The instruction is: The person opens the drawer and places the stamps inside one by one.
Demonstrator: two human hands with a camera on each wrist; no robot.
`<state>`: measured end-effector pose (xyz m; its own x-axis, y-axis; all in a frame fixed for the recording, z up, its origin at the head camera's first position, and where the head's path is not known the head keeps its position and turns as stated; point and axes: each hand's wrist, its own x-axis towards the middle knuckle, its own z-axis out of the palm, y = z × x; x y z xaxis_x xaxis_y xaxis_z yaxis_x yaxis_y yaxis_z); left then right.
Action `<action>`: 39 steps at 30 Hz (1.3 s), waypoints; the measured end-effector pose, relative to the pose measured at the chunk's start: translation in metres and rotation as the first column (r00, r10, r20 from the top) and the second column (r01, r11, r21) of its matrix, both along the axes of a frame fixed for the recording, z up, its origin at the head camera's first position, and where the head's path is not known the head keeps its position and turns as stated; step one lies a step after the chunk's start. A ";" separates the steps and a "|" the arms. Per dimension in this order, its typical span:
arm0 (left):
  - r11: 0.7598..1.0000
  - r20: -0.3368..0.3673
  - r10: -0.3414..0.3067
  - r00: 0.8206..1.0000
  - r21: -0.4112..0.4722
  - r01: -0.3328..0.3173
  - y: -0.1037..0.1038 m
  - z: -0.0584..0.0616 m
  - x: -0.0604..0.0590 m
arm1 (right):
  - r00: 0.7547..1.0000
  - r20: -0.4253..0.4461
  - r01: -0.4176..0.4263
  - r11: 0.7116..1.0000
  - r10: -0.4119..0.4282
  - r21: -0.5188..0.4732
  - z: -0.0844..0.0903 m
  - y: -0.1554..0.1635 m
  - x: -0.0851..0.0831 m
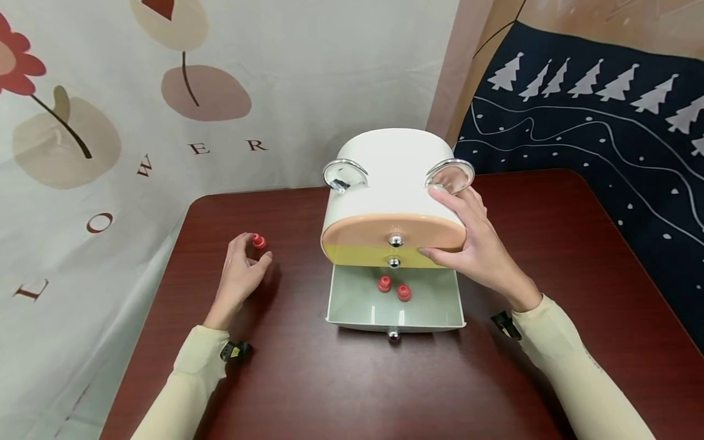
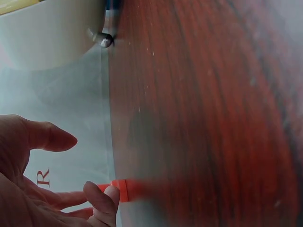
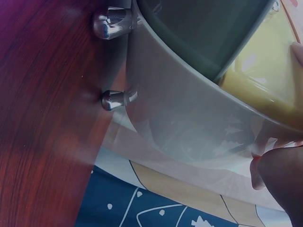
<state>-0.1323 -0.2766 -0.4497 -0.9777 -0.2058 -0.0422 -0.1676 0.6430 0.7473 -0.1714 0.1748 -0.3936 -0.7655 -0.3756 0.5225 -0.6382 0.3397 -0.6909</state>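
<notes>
A small white drawer cabinet (image 1: pixel 396 153) with round silver ears stands on the table. Its lowest pale green drawer (image 1: pixel 352 305) is pulled out, with two small red knob-shaped plastic pieces inside, one at the left (image 1: pixel 384 283) and one at the right (image 1: pixel 404 293). My right hand (image 1: pixel 478 238) grips the cabinet's right side, thumb at the yellow drawer front (image 1: pixel 363 254) and forefinger on top by the ear. Left of the cabinet, my left hand (image 1: pixel 240 273) has its fingertips at another red piece (image 2: pixel 122 189) on the table, the thumb held apart from it.
The dark red wooden table (image 1: pixel 297 379) carries everything. Behind it hangs a pale printed cloth (image 1: pixel 308 73), and to the right a navy cloth with white trees (image 1: pixel 577 128). Silver feet (image 3: pixel 113 100) raise the cabinet. The orange drawer (image 1: pixel 352 232) is closed.
</notes>
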 end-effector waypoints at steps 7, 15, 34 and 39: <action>0.997 -0.057 0.026 0.998 -0.075 -0.030 0.001 -0.001 -0.005 | 1.000 -0.020 -0.005 1.000 0.005 0.005 -0.001 0.001 -0.001; 0.990 -0.158 0.038 0.987 -0.126 -0.058 0.000 -0.009 -0.009 | 0.999 -0.033 -0.004 1.000 0.004 0.004 -0.002 0.002 -0.001; 0.986 -0.169 0.029 0.985 -0.158 -0.056 0.001 -0.009 -0.002 | 0.999 -0.043 -0.003 1.000 0.003 0.003 -0.002 0.002 -0.001; 0.984 -0.170 0.023 0.985 -0.170 -0.052 0.001 -0.010 0.004 | 1.000 -0.022 -0.006 1.000 0.006 0.002 -0.002 0.002 -0.001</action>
<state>-0.1288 -0.2752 -0.4596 -0.9594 -0.2322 0.1600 -0.0765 0.7604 0.6449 -0.1720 0.1763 -0.3958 -0.7518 -0.3810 0.5382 -0.6551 0.3376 -0.6760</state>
